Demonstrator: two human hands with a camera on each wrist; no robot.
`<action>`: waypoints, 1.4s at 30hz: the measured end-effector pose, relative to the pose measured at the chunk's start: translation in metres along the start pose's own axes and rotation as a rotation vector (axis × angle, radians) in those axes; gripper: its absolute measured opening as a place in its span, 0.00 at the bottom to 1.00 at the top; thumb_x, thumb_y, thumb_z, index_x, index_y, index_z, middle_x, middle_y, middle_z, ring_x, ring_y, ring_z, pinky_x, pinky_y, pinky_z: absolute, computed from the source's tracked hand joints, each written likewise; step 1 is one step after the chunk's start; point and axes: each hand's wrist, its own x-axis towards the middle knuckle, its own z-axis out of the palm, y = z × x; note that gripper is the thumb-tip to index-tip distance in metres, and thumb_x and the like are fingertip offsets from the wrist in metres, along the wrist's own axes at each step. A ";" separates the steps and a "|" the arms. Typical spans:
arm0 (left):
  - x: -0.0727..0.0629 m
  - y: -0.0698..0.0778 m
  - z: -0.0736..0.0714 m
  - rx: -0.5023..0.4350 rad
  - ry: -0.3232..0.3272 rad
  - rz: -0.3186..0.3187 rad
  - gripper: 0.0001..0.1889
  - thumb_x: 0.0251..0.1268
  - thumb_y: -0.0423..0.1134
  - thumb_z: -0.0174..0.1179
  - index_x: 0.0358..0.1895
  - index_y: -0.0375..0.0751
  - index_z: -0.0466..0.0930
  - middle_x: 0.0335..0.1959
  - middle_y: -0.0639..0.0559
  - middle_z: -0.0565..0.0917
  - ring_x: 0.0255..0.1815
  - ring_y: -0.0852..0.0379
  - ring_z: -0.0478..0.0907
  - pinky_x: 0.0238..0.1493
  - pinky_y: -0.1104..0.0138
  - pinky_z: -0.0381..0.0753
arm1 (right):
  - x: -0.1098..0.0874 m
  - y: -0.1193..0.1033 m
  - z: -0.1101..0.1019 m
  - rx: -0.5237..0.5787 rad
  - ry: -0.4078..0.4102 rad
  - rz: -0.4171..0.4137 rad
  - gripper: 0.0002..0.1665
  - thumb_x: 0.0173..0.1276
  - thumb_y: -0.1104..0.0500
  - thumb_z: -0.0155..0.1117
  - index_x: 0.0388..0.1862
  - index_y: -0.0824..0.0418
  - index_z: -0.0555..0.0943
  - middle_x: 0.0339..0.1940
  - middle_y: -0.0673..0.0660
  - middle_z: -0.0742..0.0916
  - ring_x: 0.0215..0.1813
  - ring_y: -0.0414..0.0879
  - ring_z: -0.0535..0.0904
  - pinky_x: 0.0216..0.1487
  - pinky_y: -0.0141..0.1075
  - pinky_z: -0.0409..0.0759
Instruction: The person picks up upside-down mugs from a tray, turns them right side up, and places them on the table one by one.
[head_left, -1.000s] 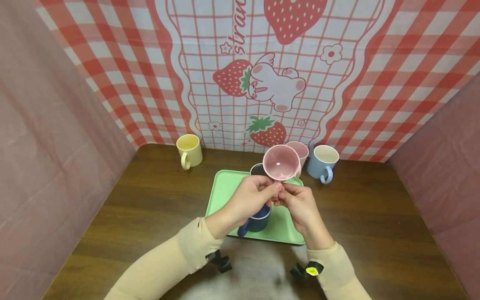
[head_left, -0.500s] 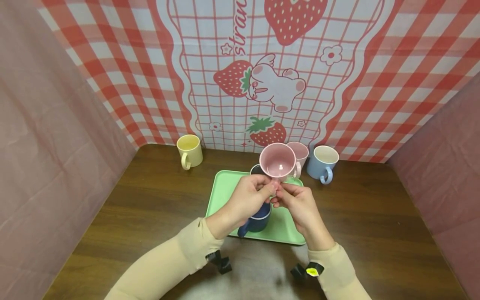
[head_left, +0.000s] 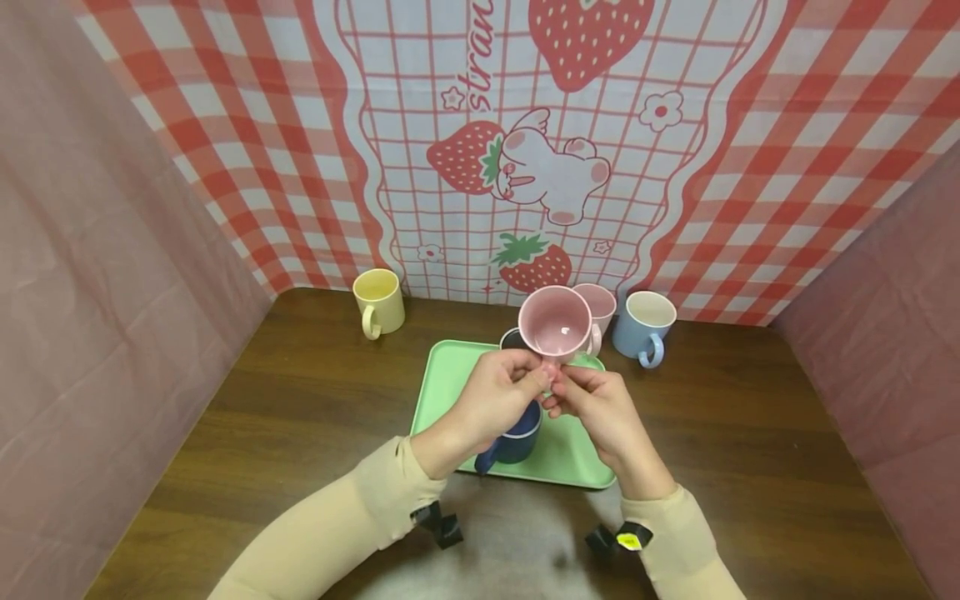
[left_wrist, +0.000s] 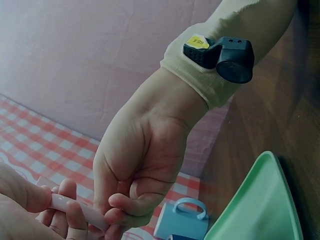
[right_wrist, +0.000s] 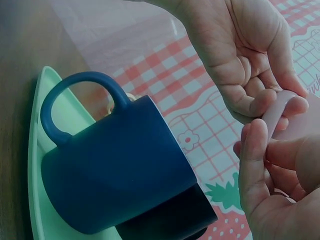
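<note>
Pink mug [head_left: 555,321] is held up, apparently over the far end of the green tray [head_left: 438,387], left hand [head_left: 498,392] and right hand [head_left: 603,408] both pinching its handle [right_wrist: 275,114]. Firm, even pinches should stop it tipping. Backdrop lettering [head_left: 480,58] reads "stran", cut off; the yellow label [left_wrist: 198,41] is unclear.

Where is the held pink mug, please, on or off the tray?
Off: left hand and right hand hold the pink mug by its handle clear of the green tray.
</note>
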 end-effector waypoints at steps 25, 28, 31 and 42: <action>-0.001 0.004 -0.012 -0.007 0.133 0.017 0.10 0.82 0.29 0.61 0.43 0.23 0.87 0.33 0.44 0.90 0.33 0.59 0.81 0.40 0.68 0.82 | 0.001 -0.002 -0.008 -0.162 -0.102 0.028 0.19 0.86 0.64 0.60 0.62 0.81 0.82 0.40 0.62 0.90 0.34 0.45 0.89 0.37 0.36 0.90; 0.001 0.004 -0.015 -0.020 0.140 0.029 0.10 0.82 0.28 0.61 0.44 0.21 0.87 0.35 0.41 0.90 0.34 0.61 0.83 0.40 0.68 0.82 | 0.001 -0.002 -0.009 -0.195 -0.108 0.016 0.18 0.85 0.65 0.62 0.61 0.80 0.83 0.39 0.64 0.89 0.33 0.46 0.89 0.36 0.36 0.90; 0.002 0.004 -0.020 -0.023 0.147 0.034 0.10 0.82 0.28 0.60 0.44 0.21 0.86 0.36 0.39 0.90 0.36 0.61 0.85 0.41 0.69 0.82 | 0.001 0.000 -0.011 -0.232 -0.135 0.002 0.16 0.83 0.67 0.63 0.59 0.80 0.84 0.39 0.67 0.88 0.34 0.47 0.90 0.36 0.36 0.90; 0.010 0.004 -0.040 -0.026 0.223 0.056 0.10 0.82 0.27 0.60 0.43 0.20 0.86 0.34 0.42 0.91 0.36 0.61 0.87 0.40 0.69 0.82 | 0.003 0.009 -0.013 -0.415 -0.227 -0.064 0.13 0.77 0.66 0.71 0.55 0.73 0.89 0.42 0.62 0.93 0.41 0.49 0.89 0.39 0.38 0.89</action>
